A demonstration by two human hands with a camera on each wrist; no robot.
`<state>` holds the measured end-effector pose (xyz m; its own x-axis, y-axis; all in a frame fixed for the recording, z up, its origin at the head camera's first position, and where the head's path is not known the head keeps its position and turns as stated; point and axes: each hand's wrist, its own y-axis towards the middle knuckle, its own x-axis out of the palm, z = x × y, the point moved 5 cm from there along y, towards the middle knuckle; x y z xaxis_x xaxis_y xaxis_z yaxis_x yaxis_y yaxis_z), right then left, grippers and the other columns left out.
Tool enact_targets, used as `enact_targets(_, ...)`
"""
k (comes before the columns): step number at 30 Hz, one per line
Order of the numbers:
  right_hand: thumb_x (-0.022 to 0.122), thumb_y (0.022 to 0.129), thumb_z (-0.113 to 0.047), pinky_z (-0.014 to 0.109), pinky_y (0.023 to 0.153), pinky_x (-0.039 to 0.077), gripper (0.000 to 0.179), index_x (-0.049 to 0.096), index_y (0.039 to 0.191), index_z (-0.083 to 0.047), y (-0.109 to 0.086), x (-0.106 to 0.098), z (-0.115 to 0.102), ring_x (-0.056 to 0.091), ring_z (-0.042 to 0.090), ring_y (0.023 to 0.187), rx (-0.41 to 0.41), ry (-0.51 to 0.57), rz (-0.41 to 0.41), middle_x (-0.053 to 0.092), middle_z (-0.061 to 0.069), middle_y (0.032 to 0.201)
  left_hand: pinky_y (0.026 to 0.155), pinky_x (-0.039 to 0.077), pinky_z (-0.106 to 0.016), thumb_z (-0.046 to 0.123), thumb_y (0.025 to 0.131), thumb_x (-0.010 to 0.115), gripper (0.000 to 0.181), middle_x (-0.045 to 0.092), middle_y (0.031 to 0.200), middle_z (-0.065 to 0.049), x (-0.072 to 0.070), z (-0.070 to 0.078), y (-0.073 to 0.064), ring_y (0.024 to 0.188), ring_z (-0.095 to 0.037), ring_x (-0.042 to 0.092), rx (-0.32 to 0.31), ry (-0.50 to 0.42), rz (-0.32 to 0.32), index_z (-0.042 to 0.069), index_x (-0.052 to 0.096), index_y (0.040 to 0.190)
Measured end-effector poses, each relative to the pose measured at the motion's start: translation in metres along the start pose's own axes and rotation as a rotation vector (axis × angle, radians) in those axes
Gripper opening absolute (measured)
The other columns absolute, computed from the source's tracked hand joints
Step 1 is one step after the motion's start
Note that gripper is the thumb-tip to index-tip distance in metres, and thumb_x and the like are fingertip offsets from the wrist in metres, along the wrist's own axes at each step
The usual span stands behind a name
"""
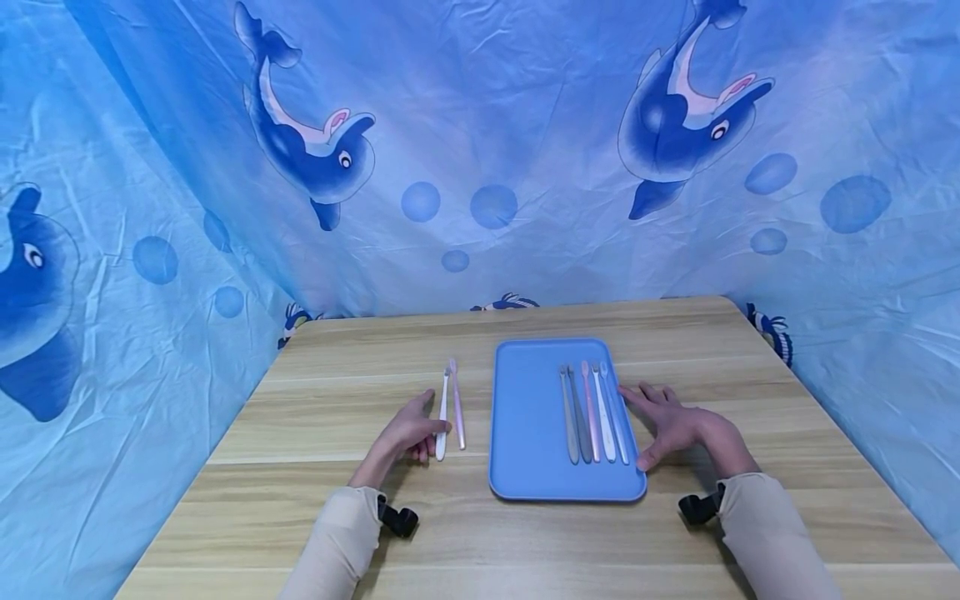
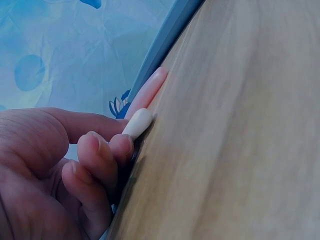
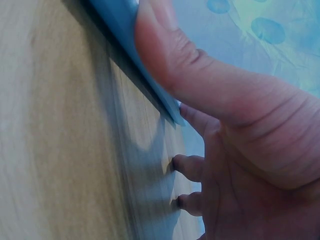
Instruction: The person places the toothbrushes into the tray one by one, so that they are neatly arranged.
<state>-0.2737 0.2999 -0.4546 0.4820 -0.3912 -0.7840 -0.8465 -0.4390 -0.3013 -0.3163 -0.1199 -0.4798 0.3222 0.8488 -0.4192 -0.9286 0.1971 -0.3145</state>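
My left hand (image 1: 411, 427) pinches a white toothbrush (image 1: 442, 417) by its handle, low over the table; in the left wrist view the rounded handle end (image 2: 139, 123) pokes out past the thumb. Just to its right lies a pink toothbrush (image 1: 457, 407), untouched. A blue tray (image 1: 525, 417) sits right of these, with several toothbrushes side by side along its right half: grey ones (image 1: 570, 417), a pink one (image 1: 591, 412), a white one (image 1: 603, 417) and a blue one (image 1: 615, 417). Along the tray's right edge rests my right hand (image 1: 672, 422), fingers spread, thumb touching the rim.
The wooden table (image 1: 315, 425) carries all of this. Blue curtains (image 1: 450, 108) printed with dolphins hang behind it and at both sides. A dark wrist strap (image 1: 397, 518) sits on each sleeved wrist.
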Motion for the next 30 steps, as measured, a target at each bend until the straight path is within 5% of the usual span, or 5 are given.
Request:
enact_targets(21,0.086,0.067,-0.057,0.093,0.098,0.007,0.132,0.007,0.160,-0.007,-0.0006,-0.0007,-0.0009,-0.006,0.073,0.139,-0.015,0.006,-0.006,-0.002,0.040,0.160,0.032,0.039,-0.022,0.010,0.091,0.065,0.089,0.058,0.051,-0.005,0.0013,0.0017,-0.0011,0.035,-0.010,0.048,0.032,0.065,0.042,0.002,0.010,0.160)
enact_targets(30,0.087,0.067,-0.058,0.093,0.098,0.006,0.133,0.007,0.161,-0.009,0.0003,0.0006,-0.0004,-0.006,0.073,0.139,0.000,0.005,-0.007,-0.003,0.040,0.160,0.031,0.040,-0.023,0.006,0.092,0.061,0.086,0.056,0.049,-0.005,0.0006,-0.0003,-0.0007,0.033,-0.010,0.048,0.055,0.022,0.027,0.002,0.009,0.160)
